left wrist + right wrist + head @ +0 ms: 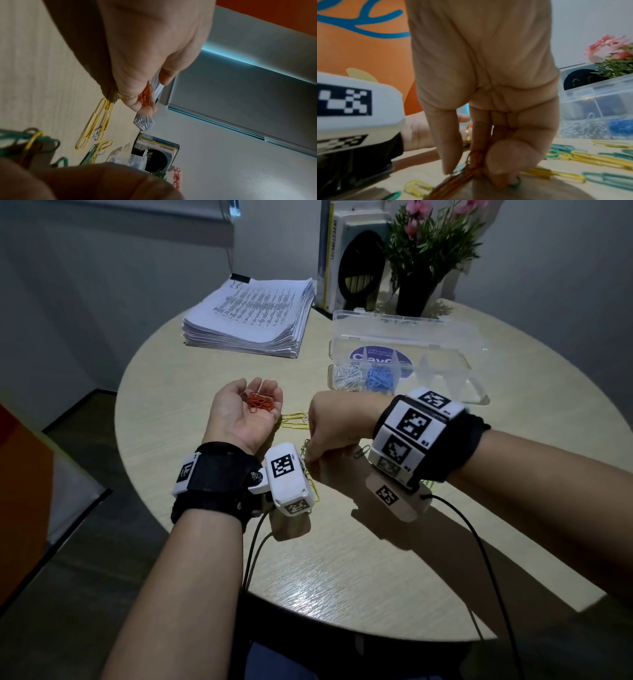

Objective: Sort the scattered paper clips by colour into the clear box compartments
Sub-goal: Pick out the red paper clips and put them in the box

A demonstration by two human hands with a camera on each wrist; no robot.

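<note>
My left hand [258, 392] lies palm up on the table, its fingers cupped round several orange paper clips [262, 402] [145, 94]. My right hand [310, 455] [471, 173] points down just right of it and pinches a few orange clips [464, 177] at the table surface. Yellow clips [294, 419] [599, 159] and green clips [34, 139] [611, 178] lie scattered around both hands. The clear box [404, 330] stands open behind my right hand. One compartment holds silver clips [346, 374], the one beside it blue clips [380, 378].
A thick stack of printed paper [250, 316] lies at the back left of the round wooden table [342, 577]. Upright books [335, 254] and a potted plant [416, 292] stand behind the box. Black cables [479, 559] trail from both wrist cameras over the near edge.
</note>
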